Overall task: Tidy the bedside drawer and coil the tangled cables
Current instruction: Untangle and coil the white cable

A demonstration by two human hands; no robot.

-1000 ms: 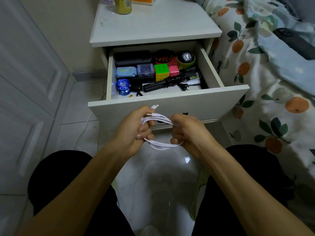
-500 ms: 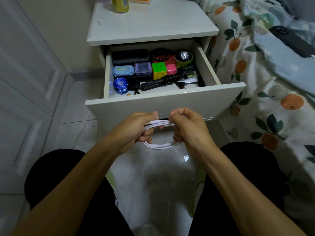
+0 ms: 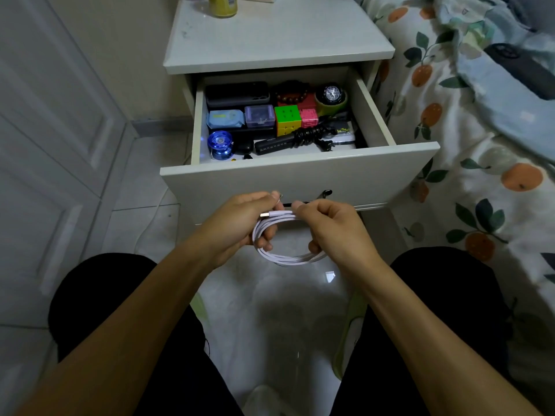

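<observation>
A white cable (image 3: 285,257) is looped into a small coil in front of the open bedside drawer (image 3: 300,181). My left hand (image 3: 240,223) grips the coil's left side, its metal plug showing by the fingers. My right hand (image 3: 336,229) pinches the upper strands and holds the right side. Inside the drawer lie a black coiled cable with a power strip (image 3: 303,136), a colour cube (image 3: 287,119), a pink cube (image 3: 308,118), a blue yo-yo (image 3: 219,145), small cases, a bead bracelet (image 3: 292,92) and a watch (image 3: 331,94).
The white nightstand top (image 3: 279,37) carries a yellow bottle (image 3: 222,4) at the back. A bed with fruit-print bedding (image 3: 480,121) is close on the right, a panelled door (image 3: 51,130) on the left. My knees frame the tiled floor (image 3: 270,310).
The hands have come together on the coil, and my right hand rose from the lower loops to pinch the top strands near the plug. The coil looks tighter.
</observation>
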